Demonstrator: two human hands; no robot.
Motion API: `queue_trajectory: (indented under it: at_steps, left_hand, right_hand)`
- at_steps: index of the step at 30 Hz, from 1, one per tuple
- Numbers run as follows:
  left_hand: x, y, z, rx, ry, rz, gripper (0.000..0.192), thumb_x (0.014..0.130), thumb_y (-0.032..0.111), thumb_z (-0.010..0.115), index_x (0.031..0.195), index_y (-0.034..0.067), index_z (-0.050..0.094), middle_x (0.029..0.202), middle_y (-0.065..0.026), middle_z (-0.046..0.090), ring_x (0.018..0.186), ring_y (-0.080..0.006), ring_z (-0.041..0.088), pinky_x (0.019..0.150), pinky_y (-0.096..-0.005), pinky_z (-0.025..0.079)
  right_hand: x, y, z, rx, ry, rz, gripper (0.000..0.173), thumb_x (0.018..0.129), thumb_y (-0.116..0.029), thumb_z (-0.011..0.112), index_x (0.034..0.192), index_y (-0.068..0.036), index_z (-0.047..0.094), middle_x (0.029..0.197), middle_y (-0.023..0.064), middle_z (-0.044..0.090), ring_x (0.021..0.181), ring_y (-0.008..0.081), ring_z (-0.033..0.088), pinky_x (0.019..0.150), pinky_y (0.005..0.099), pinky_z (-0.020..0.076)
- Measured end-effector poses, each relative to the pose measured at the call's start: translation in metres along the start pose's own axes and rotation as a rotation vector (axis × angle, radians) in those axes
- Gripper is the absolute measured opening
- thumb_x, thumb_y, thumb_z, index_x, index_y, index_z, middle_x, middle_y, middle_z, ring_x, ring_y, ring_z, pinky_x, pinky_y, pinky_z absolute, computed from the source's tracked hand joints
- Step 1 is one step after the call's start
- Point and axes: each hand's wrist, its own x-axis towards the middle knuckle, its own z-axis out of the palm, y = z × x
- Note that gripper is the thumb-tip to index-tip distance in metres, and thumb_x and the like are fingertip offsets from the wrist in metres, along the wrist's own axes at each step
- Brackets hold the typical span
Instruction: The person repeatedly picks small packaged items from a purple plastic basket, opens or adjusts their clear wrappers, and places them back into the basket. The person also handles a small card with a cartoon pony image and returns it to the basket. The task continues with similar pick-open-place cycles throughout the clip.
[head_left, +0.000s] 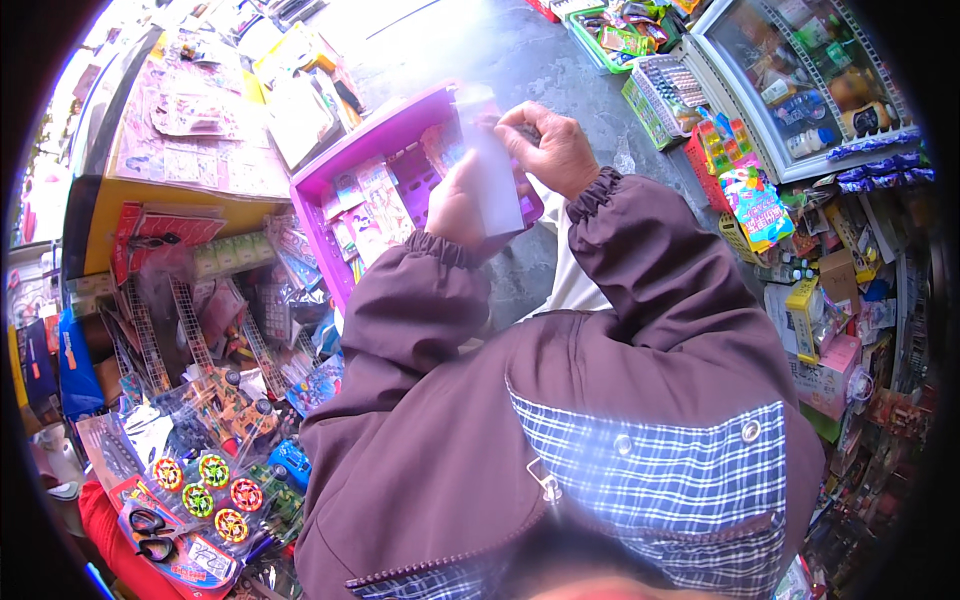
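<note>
My left hand (454, 210) grips a whitish, translucent flat packet (493, 187), blurred and held upright. My right hand (553, 146) is beside its upper edge, fingers curled together. A small dark patch shows at those fingers; whether they pinch something is not clear. Behind and under the packet is a purple plastic basket (375, 135), tilted in view. Inside it lie printed cards or booklets (379, 195) with pink cartoon pictures, standing in a row against the left part.
At left, a yellow-edged display stand (180, 191) bears pink printed sheets. Packaged toys (244, 412) and carded scissors (156, 532) hang lower left. At right are a green snack basket (592, 41), a white basket (656, 124) and a glass-doored drinks fridge (795, 82). Grey floor (517, 277) lies below.
</note>
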Motion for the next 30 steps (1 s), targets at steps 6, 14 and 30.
queue_trajectory:
  at_steps: [6, 14, 30]
  left_hand:
    - [0.012, 0.005, -0.014, -0.108, -0.09, 0.002, 0.045, 0.101, 0.031, 0.033, 0.124, -0.003, 0.051, 0.117, -0.0151, 0.058, 0.109, -0.0278, 0.055, 0.094, -0.0416, 0.045]
    - [0.022, 0.01, -0.029, -0.341, -0.134, 0.042, 0.055, 0.102, 0.034, 0.023, 0.134, -0.009, 0.036, 0.131, -0.0234, 0.048, 0.12, -0.0348, 0.049, 0.104, -0.0494, 0.039]
    - [0.021, 0.007, -0.028, 0.36, 0.385, 0.325, 0.063, 0.098, 0.054, 0.03, 0.144, 0.01, 0.033, 0.139, -0.0099, 0.04, 0.117, -0.0219, 0.043, 0.088, -0.0388, 0.042]
  right_hand:
    - [-0.022, 0.0, 0.009, -0.058, -0.163, -0.078, 0.018, 0.087, -0.02, 0.066, 0.093, -0.003, 0.064, 0.081, 0.0067, 0.068, 0.076, 0.0124, 0.064, 0.07, 0.0279, 0.0503]
    - [-0.039, -0.005, 0.0, 0.088, -0.261, -0.234, 0.011, 0.085, -0.013, 0.068, 0.089, -0.003, 0.065, 0.079, 0.0054, 0.063, 0.072, 0.0115, 0.06, 0.065, 0.0263, 0.0475]
    - [-0.039, 0.03, -0.009, 0.539, -0.015, 0.158, 0.018, 0.092, -0.018, 0.063, 0.101, -0.003, 0.062, 0.075, -0.0028, 0.06, 0.062, 0.0026, 0.053, 0.055, 0.0194, 0.0439]
